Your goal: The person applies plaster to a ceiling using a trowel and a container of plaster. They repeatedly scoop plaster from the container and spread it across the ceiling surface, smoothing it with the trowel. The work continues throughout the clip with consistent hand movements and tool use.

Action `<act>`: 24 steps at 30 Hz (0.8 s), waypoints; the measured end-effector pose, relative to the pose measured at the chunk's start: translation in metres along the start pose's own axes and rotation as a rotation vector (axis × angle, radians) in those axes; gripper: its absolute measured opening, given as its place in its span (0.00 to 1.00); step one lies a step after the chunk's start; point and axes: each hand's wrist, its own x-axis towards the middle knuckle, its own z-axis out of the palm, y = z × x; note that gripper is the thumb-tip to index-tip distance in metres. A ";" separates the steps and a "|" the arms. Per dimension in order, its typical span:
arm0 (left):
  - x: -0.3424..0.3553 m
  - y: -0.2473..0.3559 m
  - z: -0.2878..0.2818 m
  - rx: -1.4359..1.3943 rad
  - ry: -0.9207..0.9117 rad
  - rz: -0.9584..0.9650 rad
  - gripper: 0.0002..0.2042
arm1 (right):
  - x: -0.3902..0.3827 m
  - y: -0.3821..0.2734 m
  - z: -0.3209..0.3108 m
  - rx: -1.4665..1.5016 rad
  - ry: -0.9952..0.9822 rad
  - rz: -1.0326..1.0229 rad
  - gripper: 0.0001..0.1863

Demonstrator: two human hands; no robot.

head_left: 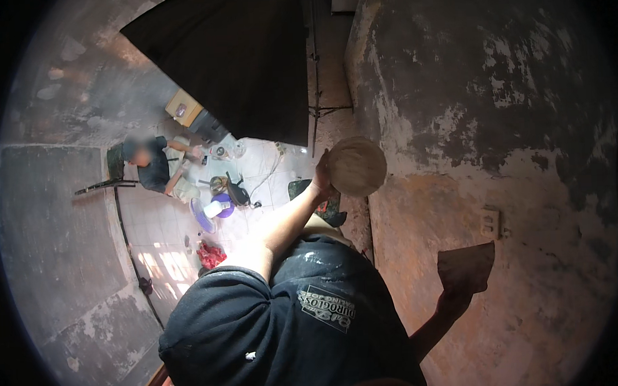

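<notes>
My left hand (322, 177) grips a round container (357, 167) from its side, with a pale grey-beige pasty coating or filling showing in it. My right hand (457, 301) holds a broad, flat scraper blade (464, 262) upright, close to the patchy wall (544, 307) on the right. A pale socket or switch plate (490, 221) is fixed on that wall just above the blade.
Below at left, another person (155, 168) sits on the tiled floor (257, 167) among tools, a purple container (222, 208) and red material (210, 255). A large dark panel (229, 59) spans the top; a left wall (63, 256) has dark piping along its foot.
</notes>
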 end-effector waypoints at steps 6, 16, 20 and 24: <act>0.075 0.022 -0.031 0.832 -0.043 0.679 0.31 | -0.024 0.021 -0.008 0.001 -0.096 0.080 0.29; 0.178 0.071 0.011 0.135 -0.016 0.701 0.36 | -0.050 0.027 -0.013 0.205 -0.203 0.141 0.29; 0.199 0.076 0.009 0.005 -0.015 0.617 0.37 | -0.052 0.012 -0.013 0.108 -0.248 0.174 0.26; 0.210 0.079 -0.007 0.031 -0.058 0.605 0.37 | -0.046 0.006 -0.009 0.227 -0.310 0.322 0.26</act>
